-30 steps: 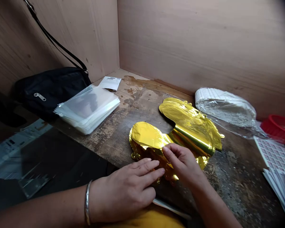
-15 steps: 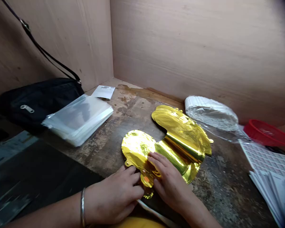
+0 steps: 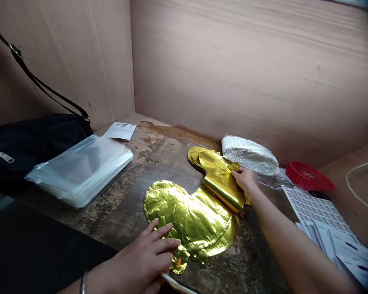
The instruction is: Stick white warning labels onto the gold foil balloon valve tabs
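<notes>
Gold foil balloons, flat and uninflated, lie in a stack on the table; the nearest one is spread out and wrinkled. My left hand rests at its near left edge, fingertips on the foil. A thin white straw comes out from under this hand, which seems to hold it between thumb and curled lower fingers. My right hand reaches farther out and pinches the edge of a folded gold balloon at the back of the stack. Its fingertips are partly hidden.
Clear plastic sleeves are piled at left, before a black bag. A white card lies behind them. White straws in plastic, a red basket and printed sheets sit at right. Wooden walls enclose the table.
My right hand has moved from the near balloon to the folded edge farther back and right. My left hand's fingers have spread over the foil. The view has shifted slightly.
</notes>
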`<state>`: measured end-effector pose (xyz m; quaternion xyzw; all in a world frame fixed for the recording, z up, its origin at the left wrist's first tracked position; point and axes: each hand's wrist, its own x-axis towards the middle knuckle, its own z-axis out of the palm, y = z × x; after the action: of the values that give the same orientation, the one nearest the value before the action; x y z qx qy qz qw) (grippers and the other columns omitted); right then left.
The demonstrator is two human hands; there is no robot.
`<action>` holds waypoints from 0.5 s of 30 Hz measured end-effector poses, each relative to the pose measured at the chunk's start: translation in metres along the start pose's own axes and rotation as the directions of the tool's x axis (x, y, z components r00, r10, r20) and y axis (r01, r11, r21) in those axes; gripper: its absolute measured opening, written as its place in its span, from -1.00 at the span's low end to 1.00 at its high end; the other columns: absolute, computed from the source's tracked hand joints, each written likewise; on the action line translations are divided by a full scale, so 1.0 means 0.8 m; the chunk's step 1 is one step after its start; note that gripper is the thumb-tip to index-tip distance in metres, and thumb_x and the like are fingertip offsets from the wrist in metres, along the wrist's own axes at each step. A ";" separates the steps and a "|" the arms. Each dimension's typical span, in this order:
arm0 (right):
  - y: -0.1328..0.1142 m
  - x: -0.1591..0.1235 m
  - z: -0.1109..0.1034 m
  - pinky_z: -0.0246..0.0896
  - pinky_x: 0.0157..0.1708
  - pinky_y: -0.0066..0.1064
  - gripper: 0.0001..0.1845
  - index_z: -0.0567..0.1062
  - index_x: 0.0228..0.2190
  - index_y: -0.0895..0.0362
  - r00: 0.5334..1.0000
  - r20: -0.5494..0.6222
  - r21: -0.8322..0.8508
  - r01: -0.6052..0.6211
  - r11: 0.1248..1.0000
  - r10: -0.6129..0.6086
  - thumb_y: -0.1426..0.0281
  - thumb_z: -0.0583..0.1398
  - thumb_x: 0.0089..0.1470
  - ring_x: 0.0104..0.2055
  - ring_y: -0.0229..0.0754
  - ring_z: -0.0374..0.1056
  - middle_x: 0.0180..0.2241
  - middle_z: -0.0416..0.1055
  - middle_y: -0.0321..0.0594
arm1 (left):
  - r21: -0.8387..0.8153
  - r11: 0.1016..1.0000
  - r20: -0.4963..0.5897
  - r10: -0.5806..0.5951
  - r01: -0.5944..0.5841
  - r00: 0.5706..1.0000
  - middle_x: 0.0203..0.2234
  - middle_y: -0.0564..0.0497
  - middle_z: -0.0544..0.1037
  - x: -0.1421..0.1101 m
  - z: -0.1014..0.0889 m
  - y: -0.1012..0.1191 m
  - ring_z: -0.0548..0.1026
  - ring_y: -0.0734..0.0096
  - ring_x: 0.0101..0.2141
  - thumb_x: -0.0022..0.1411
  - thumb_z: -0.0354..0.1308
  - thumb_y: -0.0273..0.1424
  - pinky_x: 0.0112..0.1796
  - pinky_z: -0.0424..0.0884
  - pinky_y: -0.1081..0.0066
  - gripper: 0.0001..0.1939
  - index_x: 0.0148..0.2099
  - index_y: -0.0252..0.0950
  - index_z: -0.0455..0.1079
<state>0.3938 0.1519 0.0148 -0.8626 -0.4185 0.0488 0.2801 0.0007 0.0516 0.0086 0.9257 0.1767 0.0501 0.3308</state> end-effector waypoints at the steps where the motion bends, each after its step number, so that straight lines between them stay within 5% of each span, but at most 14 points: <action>1: 0.000 -0.003 -0.003 0.38 -0.19 -0.22 -0.74 0.48 -0.18 0.19 0.999 -0.034 -0.024 -0.010 1.000 0.009 0.27 0.20 0.20 -0.21 -0.17 0.43 -0.19 0.47 -0.19 | -0.018 1.000 -0.003 0.000 0.000 1.000 0.15 -0.03 0.40 -0.001 0.000 -0.001 0.13 -0.04 0.27 0.03 0.07 -0.65 0.25 -0.04 -0.13 -0.59 -0.08 -0.21 0.42; 5: -0.017 -0.068 -0.028 0.22 -0.01 -0.17 -0.75 0.50 -0.18 0.22 0.987 -0.142 -0.063 0.066 0.996 -0.074 0.34 0.20 0.13 -0.03 0.00 0.37 -0.08 0.46 -0.02 | -0.186 0.982 -0.089 0.014 -0.031 0.996 0.11 0.00 0.43 -0.007 0.002 -0.006 0.21 0.07 0.24 0.07 0.09 -0.62 0.28 -0.10 -0.01 -0.66 -0.12 -0.21 0.42; 7: -0.031 -0.134 -0.047 0.24 -0.03 -0.30 -0.74 0.53 -0.19 0.11 0.975 -0.089 -0.038 0.201 0.979 -0.204 0.28 0.11 0.20 -0.02 -0.08 0.38 -0.07 0.48 -0.12 | -0.348 0.937 -0.158 -0.047 -0.011 0.986 0.00 -0.03 0.48 -0.010 0.006 -0.004 0.38 0.16 0.09 0.11 0.09 -0.59 0.20 0.13 0.12 -0.79 -0.21 -0.25 0.41; 8: -0.038 -0.171 -0.058 0.26 -0.07 -0.30 -0.73 0.54 -0.21 0.08 0.933 -0.001 -0.005 0.359 0.933 -0.359 0.25 0.08 0.21 -0.08 -0.08 0.41 -0.13 0.52 -0.15 | -0.454 0.890 -0.184 -0.132 0.035 0.974 -0.09 -0.04 0.51 -0.011 0.008 -0.001 0.45 0.21 -0.03 0.15 0.09 -0.55 0.09 0.28 0.21 -0.87 -0.24 -0.27 0.40; 10: -0.049 -0.242 -0.076 0.31 -0.11 -0.29 -0.71 0.53 -0.16 0.00 0.773 0.235 0.107 0.583 0.806 -0.590 0.18 0.12 0.18 -0.12 -0.07 0.44 -0.15 0.54 -0.21 | -0.702 0.696 -0.167 -0.367 0.151 0.915 -0.28 -0.03 0.52 -0.012 0.013 0.006 0.49 0.32 -0.25 0.22 0.09 -0.43 -0.19 0.41 0.36 -0.94 -0.29 -0.31 0.36; 12: -0.051 -0.294 -0.083 0.37 -0.18 -0.33 -0.65 0.47 -0.04 -0.03 0.630 0.420 0.221 0.627 0.747 -0.653 0.18 0.17 0.15 -0.16 -0.10 0.48 -0.14 0.54 -0.22 | -0.895 0.402 -0.065 -0.545 0.193 0.836 -0.37 -0.01 0.50 -0.012 0.021 0.013 0.48 0.35 -0.32 0.23 0.15 -0.33 -0.30 0.40 0.41 -0.84 -0.29 -0.33 0.34; 14: -0.046 -0.319 -0.078 0.40 -0.19 -0.33 -0.63 0.44 -0.01 -0.03 0.633 0.469 0.235 0.583 0.778 -0.616 0.19 0.18 0.14 -0.12 -0.09 0.47 -0.09 0.52 -0.21 | -0.975 0.160 0.032 -0.592 0.156 0.805 -0.36 -0.03 0.52 -0.012 0.030 0.017 0.48 0.35 -0.33 0.17 0.23 -0.26 -0.30 0.40 0.41 -0.75 -0.26 -0.37 0.35; 15: -0.041 -0.322 -0.073 0.40 -0.16 -0.30 -0.61 0.43 0.00 -0.03 0.678 0.454 0.205 0.552 0.808 -0.578 0.17 0.17 0.14 -0.06 -0.06 0.45 -0.04 0.49 -0.18 | -0.986 0.092 0.059 -0.589 0.139 0.806 -0.34 -0.05 0.53 -0.011 0.034 0.019 0.49 0.36 -0.33 0.14 0.27 -0.26 -0.29 0.40 0.41 -0.71 -0.24 -0.39 0.37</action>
<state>0.2236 -0.0506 0.0426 -0.6410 -0.7199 0.1902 0.1862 0.0023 0.0212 -0.0031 0.4030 0.3900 0.2288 0.7957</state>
